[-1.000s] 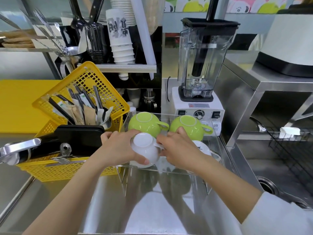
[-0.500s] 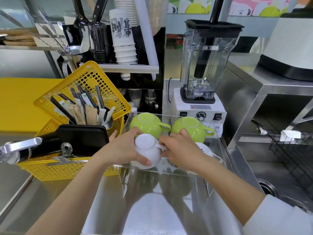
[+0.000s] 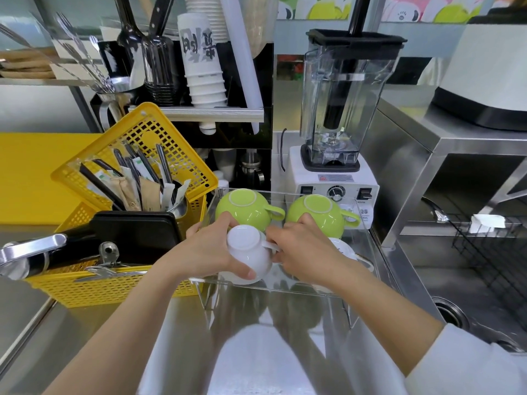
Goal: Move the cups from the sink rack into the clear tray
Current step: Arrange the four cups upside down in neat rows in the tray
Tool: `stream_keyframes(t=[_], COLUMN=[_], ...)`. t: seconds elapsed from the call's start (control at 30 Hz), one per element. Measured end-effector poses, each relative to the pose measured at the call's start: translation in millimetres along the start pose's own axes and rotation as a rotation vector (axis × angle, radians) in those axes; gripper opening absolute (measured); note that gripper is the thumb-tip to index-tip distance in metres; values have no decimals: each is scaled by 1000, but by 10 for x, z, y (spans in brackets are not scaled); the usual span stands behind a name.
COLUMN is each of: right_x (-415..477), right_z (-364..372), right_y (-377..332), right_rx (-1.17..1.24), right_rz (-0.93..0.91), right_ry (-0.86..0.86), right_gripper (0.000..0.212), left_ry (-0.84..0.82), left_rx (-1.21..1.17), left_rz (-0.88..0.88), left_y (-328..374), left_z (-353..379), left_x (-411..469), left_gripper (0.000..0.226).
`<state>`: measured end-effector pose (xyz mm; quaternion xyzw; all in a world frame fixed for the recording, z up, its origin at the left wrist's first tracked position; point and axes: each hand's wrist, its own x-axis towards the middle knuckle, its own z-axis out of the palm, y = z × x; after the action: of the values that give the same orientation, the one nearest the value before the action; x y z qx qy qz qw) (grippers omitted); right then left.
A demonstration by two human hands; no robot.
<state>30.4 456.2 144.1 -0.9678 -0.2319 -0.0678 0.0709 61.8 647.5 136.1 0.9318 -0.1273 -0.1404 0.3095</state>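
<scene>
A white cup (image 3: 248, 252) sits upside down at the front left of the clear tray (image 3: 368, 246). My left hand (image 3: 205, 250) wraps around its left side, thumb under the rim. My right hand (image 3: 302, 249) pinches its handle from the right. Two green cups (image 3: 242, 208) (image 3: 319, 212) stand upside down at the back of the tray. Another white cup (image 3: 342, 248) is mostly hidden behind my right hand.
A yellow basket (image 3: 114, 286) with cutlery and a black tray stands left of the clear tray. A blender (image 3: 336, 138) is behind it. The sink with a black wire rack (image 3: 490, 252) lies to the right. Steel counter in front.
Both hands and the white cup have stayed almost still; the cup is held in the same spot at the tray's front left.
</scene>
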Motion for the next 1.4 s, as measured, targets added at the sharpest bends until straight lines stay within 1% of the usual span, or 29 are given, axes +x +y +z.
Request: stream_keyframes(t=[0.1, 0.2, 0.33, 0.43, 0.57, 0.67, 0.83, 1.07, 1.13, 1.2, 1.27, 1.3, 1.33, 1.37, 1.4], right_x=[-38, -58, -71, -81, -98, -116, -138, -166, -167, -164, -168, -169, -173, -172, -173], right_z=[-16, -25, -16, -17, -39, -71, -96, -70, -70, -70, -65, -61, -59, -57, -54], right_y=[11, 35, 70, 86, 98, 119, 133, 193, 193, 194, 203, 210, 217, 222, 224], right_rx=[-1, 15, -17, -7, 4, 24, 37, 48, 61, 72, 78, 76, 72, 69, 67], right_rz=[12, 44, 43, 46, 47, 58, 77, 123, 132, 138, 137, 136, 131, 127, 125], right_ry=[2, 0, 5, 18, 5, -30, -43, -37, -27, -23, -25, -24, -19, -13, -11], right_gripper=[19, 15, 19, 13, 20, 20, 20, 20, 19, 18, 18, 17, 14, 11, 9], left_ry=[10, 30, 59, 80, 92, 110, 122, 139, 129, 62, -8, 7, 69, 162, 246], left_rx=[-15, -7, 0, -1, 6, 3, 8, -76, -81, -116, -202, -224, -224, -192, -133], left_rz=[15, 50, 61, 55, 68, 85, 93, 93, 99, 96, 118, 137, 156, 170, 173], left_y=[51, 106, 140, 162, 203, 247, 316, 327, 322, 292, 227, 179, 126, 70, 21], left_z=[14, 37, 70, 90, 112, 117, 142, 215, 221, 188, 100, 41, -27, -97, -159], left_x=[-45, -76, -83, -85, -111, -133, -130, -93, -76, -69, -76, -75, -62, -38, -11], left_gripper=[75, 74, 73, 72, 72, 73, 69, 70, 73, 77, 76, 70, 60, 50, 45])
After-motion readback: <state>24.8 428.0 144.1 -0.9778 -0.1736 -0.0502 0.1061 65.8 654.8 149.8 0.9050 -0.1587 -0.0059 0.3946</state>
